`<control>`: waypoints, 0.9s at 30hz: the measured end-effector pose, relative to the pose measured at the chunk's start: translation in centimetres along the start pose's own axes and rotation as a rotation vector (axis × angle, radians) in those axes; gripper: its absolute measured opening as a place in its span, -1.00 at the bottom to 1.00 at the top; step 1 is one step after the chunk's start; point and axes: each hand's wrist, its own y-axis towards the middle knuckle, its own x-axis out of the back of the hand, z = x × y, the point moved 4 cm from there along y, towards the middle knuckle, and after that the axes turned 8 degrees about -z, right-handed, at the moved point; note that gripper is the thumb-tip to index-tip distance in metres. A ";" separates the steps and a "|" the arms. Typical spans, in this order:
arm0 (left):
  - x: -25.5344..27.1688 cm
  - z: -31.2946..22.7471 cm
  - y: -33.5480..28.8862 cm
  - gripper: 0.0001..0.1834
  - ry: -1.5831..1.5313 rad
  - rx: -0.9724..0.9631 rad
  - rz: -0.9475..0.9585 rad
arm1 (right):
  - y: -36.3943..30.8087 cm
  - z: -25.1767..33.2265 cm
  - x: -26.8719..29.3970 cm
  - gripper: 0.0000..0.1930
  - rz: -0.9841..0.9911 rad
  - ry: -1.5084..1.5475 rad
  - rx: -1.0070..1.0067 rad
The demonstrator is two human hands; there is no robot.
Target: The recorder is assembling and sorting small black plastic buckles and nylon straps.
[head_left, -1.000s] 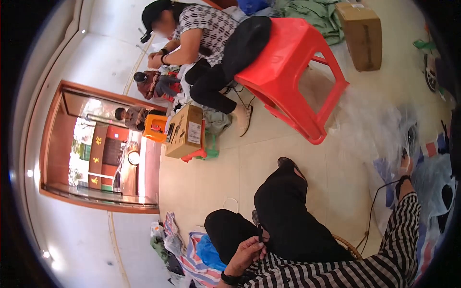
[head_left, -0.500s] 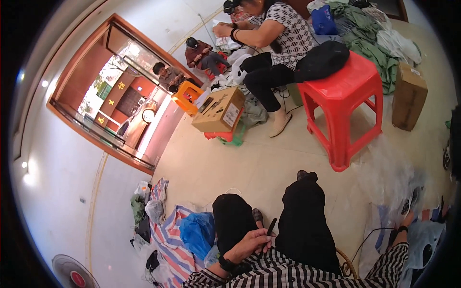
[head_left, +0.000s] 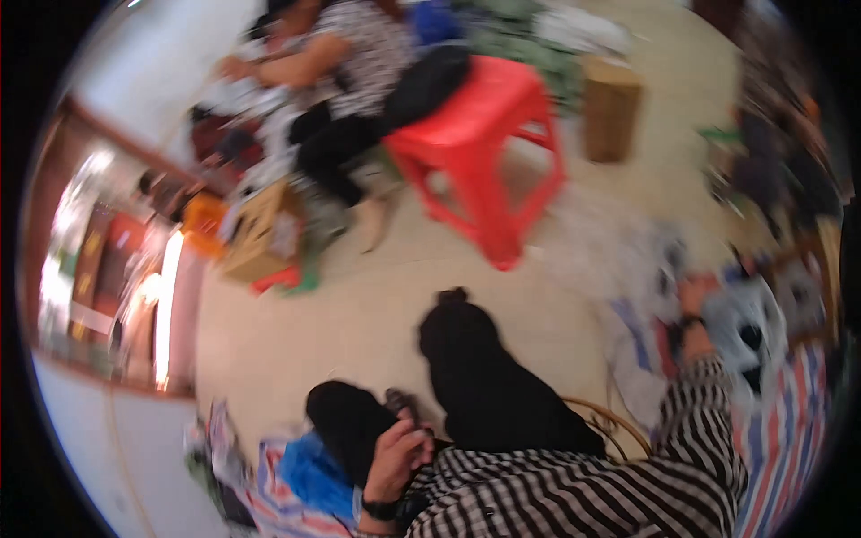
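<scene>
My left hand point(head_left: 401, 453) is over my lap, beside my left knee, with the fingers curled together. A slim black stick-like thing was plain in it half a second ago; now blur and the dark trousers make it hard to see. My right hand point(head_left: 698, 294) is stretched far to the right, at a clear plastic bag point(head_left: 740, 327). Its fingers are smeared by motion, so what they touch does not show. A whitish bag with a blue stripe point(head_left: 635, 332) lies just left of that hand.
A red stool point(head_left: 475, 117) with a black bag point(head_left: 430, 88) stands ahead. Beyond it a person point(head_left: 350, 90) sits working. Cardboard boxes point(head_left: 610, 112) stand on the floor. Striped sheeting point(head_left: 785, 439) and a blue plastic bag point(head_left: 314, 471) lie beside me. At the right rim is another figure.
My view has swung to the right, so the room has shifted left in the picture. My right arm shows further in, its hand among the bags. The left hand stays over my lap.
</scene>
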 end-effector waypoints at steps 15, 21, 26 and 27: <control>-6.2 -6.9 -6.6 -0.56 0.059 -0.425 0.244 | -6.2 32.5 30.8 -0.82 0.978 1.710 -0.278; -6.9 -7.8 -8.6 -0.49 -0.060 -0.501 0.306 | -12.3 41.3 37.9 -0.85 1.414 1.681 0.031; -6.3 -7.9 -9.4 -0.63 -0.162 -0.552 0.269 | -16.2 44.5 41.7 -0.84 1.605 1.610 0.291; -6.1 -7.7 -9.8 -0.66 -0.172 -0.570 0.248 | -17.0 45.0 42.4 -0.84 1.615 1.604 0.359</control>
